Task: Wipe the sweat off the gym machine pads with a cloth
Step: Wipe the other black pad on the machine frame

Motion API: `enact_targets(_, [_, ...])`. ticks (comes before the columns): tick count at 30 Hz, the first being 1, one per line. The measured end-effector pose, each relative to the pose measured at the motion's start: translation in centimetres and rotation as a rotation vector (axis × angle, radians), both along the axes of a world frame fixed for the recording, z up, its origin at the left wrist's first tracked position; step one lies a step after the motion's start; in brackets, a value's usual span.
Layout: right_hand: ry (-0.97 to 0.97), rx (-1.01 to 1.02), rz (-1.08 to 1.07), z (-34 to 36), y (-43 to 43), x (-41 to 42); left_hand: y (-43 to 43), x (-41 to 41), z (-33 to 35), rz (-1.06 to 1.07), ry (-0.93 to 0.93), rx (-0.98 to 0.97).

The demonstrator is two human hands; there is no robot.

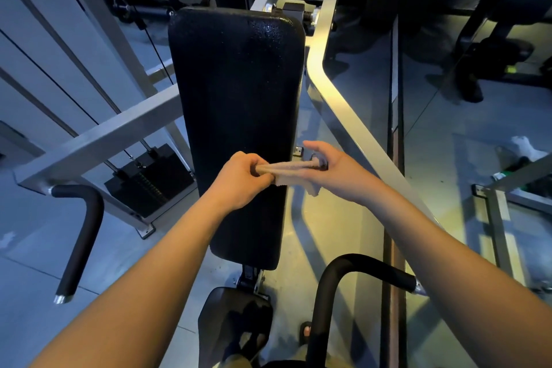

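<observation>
Over the lower half of the long black textured vinyl back pad [236,116], we held a small beige cloth [291,172] pulled out into a twisted band between our two hands. Our left hand [242,179] had its fingers curled tight round one end of the beige cloth, knuckles toward us, in front of the pad's right side. Our right hand [331,167] took the other end just past the pad's right edge, thumb raised. Its fingertips were turned away from us, so the hold looked like a pinch, though we could not see exactly how they closed. A loose corner of the cloth hung below the band, between the hands.

A pale grey steel frame bar [337,98] ran slantwise along the pad's right side. Below the back pad sat a black rounded seat pad [233,317]. A bent black foam-covered handle [80,236] stood to the left, and a second curved black handle [358,266] arched at the lower right, beneath our right forearm. Left of the back pad, behind a grey beam, a black weight stack [152,176] rested near the grey floor [343,233].
</observation>
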State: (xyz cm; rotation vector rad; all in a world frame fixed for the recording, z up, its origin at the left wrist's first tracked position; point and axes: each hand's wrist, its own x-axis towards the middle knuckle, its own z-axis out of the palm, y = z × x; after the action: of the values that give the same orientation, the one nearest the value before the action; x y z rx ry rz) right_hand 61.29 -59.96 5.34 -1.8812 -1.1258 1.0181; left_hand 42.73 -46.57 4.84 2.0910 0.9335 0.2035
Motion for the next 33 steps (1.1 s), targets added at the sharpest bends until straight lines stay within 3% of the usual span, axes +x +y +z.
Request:
enact_targets(4, [-0.356,0.008,0.008,-0.6,0.8,0.3,0.5,0.3,-0.5,0.108,-0.006,0.064])
enact_targets(7, [-0.444,0.086,-0.149,-1.4,1.6,0.0,0.4,0.7,-0.8,0.168,-0.061,-0.010])
enact_targets(10, [-0.285,0.098,-0.200,-1.3,2.2,-1.4,0.0,1.2,-0.5,0.205,-0.129,-0.228])
enact_targets(14, [0.065,0.123,-0.104,-0.8,2.6,-2.8,-0.4,1.9,1.1,0.174,-0.223,-0.445])
enact_targets(16, [0.084,0.188,-0.129,-0.8,2.9,-2.9,-0.1,2.3,1.9,0.216,-0.346,-0.691])
enact_targets(18, [0.040,0.260,-0.194,-0.8,3.4,-2.6,0.5,2.5,2.3,0.254,-0.415,-0.795])
enact_targets(20, [0.008,0.303,-0.269,-0.3,4.1,-1.8,1.3,2.8,2.8,0.282,-0.359,-0.644])
enact_targets(23, [-0.065,0.387,-0.358,1.6,5.5,-0.3,3.2,3.0,3.5,0.226,-0.158,-0.070])
enact_targets(26, [-0.361,0.580,-0.367,5.0,7.4,1.4,5.3,3.5,4.7,0.206,-0.120,0.271])
enact_targets(29, [-0.737,0.770,-0.442,8.4,10.5,3.3,7.0,4.6,6.0,0.309,-0.101,0.338])
enact_targets(33, [-1.002,0.810,-0.317,8.8,14.5,4.0,8.7,5.5,6.0,0.267,0.064,0.250])
